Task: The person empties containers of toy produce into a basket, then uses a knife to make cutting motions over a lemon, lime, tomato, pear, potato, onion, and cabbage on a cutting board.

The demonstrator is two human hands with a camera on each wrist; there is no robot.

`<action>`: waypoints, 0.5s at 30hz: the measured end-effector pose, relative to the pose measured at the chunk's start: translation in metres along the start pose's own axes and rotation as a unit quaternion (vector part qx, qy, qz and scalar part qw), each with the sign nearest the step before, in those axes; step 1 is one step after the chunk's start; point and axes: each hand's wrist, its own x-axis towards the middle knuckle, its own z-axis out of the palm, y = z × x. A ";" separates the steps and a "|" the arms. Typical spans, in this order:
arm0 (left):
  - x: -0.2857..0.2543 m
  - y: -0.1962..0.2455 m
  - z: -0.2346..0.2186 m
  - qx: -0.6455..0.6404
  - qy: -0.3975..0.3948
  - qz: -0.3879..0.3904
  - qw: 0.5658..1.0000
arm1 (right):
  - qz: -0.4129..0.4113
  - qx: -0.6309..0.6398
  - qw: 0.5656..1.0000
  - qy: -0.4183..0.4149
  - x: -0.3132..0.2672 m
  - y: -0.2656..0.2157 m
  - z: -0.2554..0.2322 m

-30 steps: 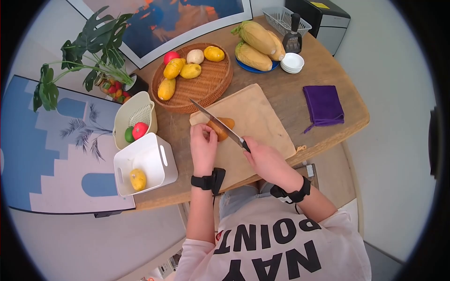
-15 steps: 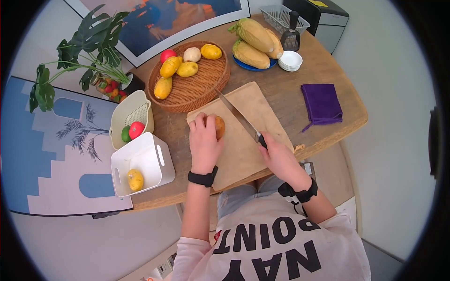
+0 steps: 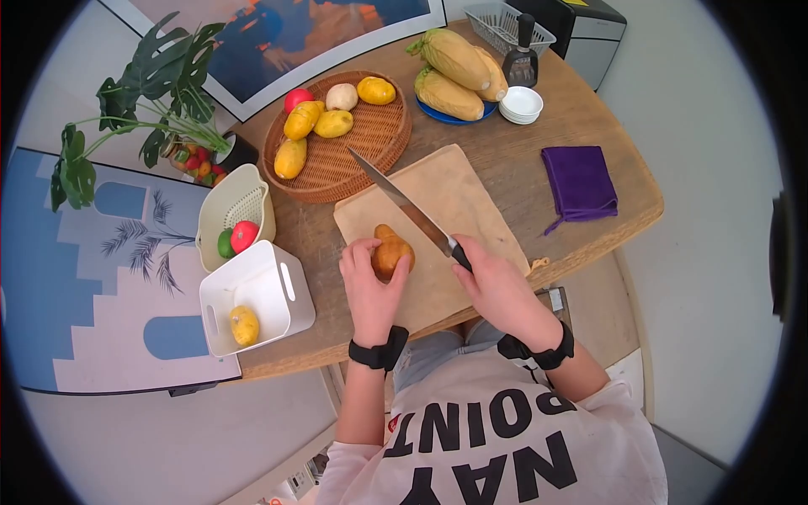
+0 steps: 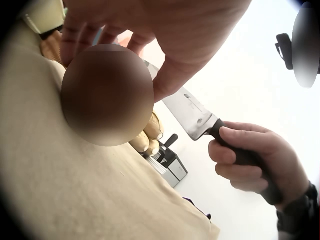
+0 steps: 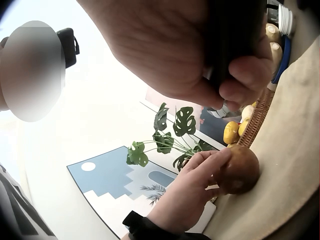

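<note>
A brown pear [image 3: 391, 254] rests near the left side of the wooden cutting board [image 3: 471, 202], its narrow end pointing away from the body. My left hand [image 3: 370, 282] holds it, thumb on the right side and fingers on the left. In the left wrist view the pear [image 4: 107, 100] is a blurred round shape under that hand. My right hand [image 3: 497, 290] grips the black handle of a kitchen knife [image 3: 404, 206]. The blade slants up and left over the board, apart from the pear, its tip overlapping the wicker tray in the head view.
Behind the board, the wicker tray [image 3: 370, 160] carries several yellow fruits. A white bin [image 3: 290, 316] with one yellow fruit and a pale colander [image 3: 261, 189] stand left. Corn cobs [image 3: 454, 63] lie on a blue plate; white bowls [image 3: 522, 103] and a purple cloth [image 3: 581, 183] are right.
The knife has moved off the pear to the right. My left hand has lifted over the pear and turned it, so its narrow end now points away from the body.
</note>
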 end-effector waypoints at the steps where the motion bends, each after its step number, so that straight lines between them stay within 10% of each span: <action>1: 0.000 0.000 0.001 -0.003 0.011 0.008 1.000 | -0.007 0.001 1.000 0.001 -0.001 -0.001 0.000; 15: 0.021 -0.003 0.004 -0.031 0.040 -0.030 0.998 | 0.010 -0.010 0.999 -0.050 0.004 0.012 0.011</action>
